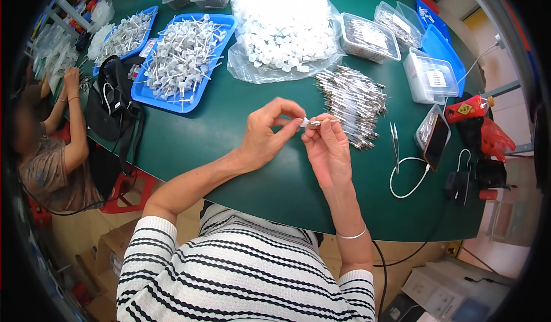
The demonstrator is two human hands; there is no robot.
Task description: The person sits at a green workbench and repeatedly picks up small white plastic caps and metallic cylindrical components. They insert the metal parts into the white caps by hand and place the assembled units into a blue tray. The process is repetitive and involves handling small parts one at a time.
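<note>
Over the green table, my left hand (265,131) pinches a small white plastic cap (304,122) between thumb and forefinger. My right hand (328,153) is closed on a thin metal pin (317,123), its end meeting the cap. Whether the pin sits inside the cap I cannot tell. Just to the right of my hands lies a heap of similar metal pins with white parts (350,107). Beyond my hands, a clear plastic bag (244,64) holds a large pile of loose white caps (287,44).
At the left stands a blue tray (136,92) of white-capped pins. Clear boxes (370,38) line the far right. Tweezers (395,144), a phone (436,141) on a white cable and a red bottle (466,110) lie right. A black bag (117,87) and another person (57,155) are left.
</note>
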